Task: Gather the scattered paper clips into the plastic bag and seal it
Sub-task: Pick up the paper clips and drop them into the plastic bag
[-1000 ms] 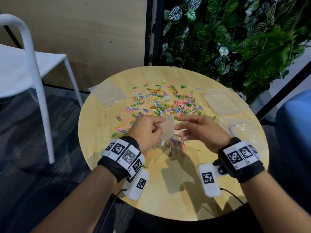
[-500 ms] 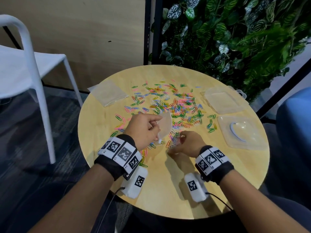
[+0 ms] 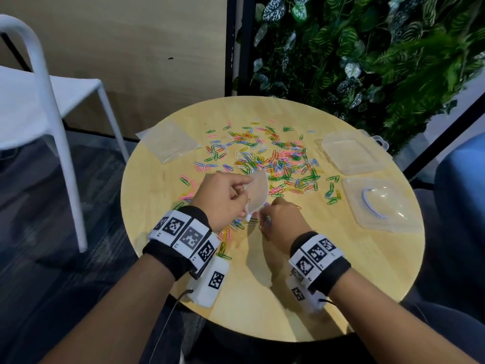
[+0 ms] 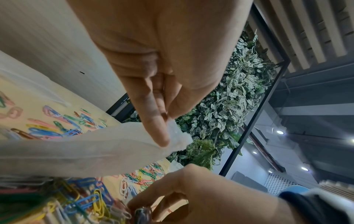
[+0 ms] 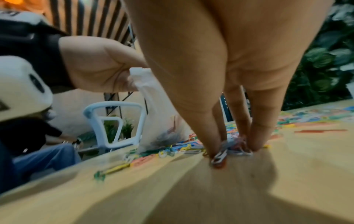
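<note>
Paper clips multicoloured, scattered, plastic bag translucent

Right hand: 1 s ago it hung level with the left hand, fingers reaching toward the plastic bag; now it is down on the surface, nearer the person, fingertips closed on a small bunch of paper clips.
Plastic bag: it is more open and bowed than 1 s ago.
Left hand: shifted slightly toward the near edge.
</note>
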